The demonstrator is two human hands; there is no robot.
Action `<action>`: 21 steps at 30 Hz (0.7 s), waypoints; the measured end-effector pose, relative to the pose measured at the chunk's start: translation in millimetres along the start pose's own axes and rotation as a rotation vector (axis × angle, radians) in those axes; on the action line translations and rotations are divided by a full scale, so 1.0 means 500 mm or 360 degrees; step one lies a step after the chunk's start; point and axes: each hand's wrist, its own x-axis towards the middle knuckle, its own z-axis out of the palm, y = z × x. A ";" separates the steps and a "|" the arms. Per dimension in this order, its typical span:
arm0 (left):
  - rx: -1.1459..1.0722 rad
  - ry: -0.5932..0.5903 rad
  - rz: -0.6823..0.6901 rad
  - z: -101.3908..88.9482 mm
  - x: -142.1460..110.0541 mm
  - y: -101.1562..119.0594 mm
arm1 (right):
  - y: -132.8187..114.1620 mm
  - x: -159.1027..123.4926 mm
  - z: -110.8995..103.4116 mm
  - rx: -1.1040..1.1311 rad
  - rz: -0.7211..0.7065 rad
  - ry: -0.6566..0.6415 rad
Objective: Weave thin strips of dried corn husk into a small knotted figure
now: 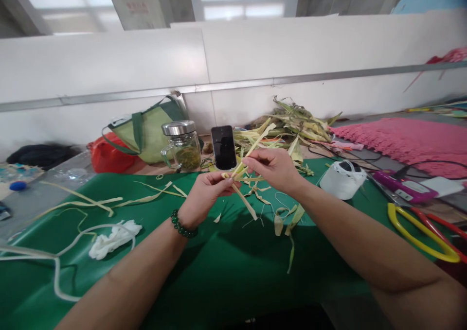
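Observation:
Over the green mat (pixel 219 262) I hold a small cluster of pale yellow-green corn husk strips (pixel 245 204) in front of me. My left hand (pixel 206 194), with a dark green bead bracelet (pixel 183 226) at its wrist, pinches the strips where they cross. Thumb and fingers of my right hand (pixel 275 168) are closed on a husk strip (pixel 260 138) that slants up from the crossing. Several strip ends stick out below and between the hands. Loose husk scraps (pixel 288 223) and thin thread lie on the mat underneath.
Behind the hands stand a phone (pixel 224 147), a glass jar (pixel 188 155) and a husk pile (pixel 302 121). A green bag (pixel 155 130) is at left. White tissue (pixel 115 239) and a white cable (pixel 56 271) lie nearer. On the right are a white container (pixel 343 182) and yellow-and-red-handled scissors (pixel 419 237).

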 end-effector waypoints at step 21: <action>-0.0126 0.0233 0.0099 -0.016 0.009 0.001 | 0.018 0.011 -0.025 -0.0154 -0.0104 0.0154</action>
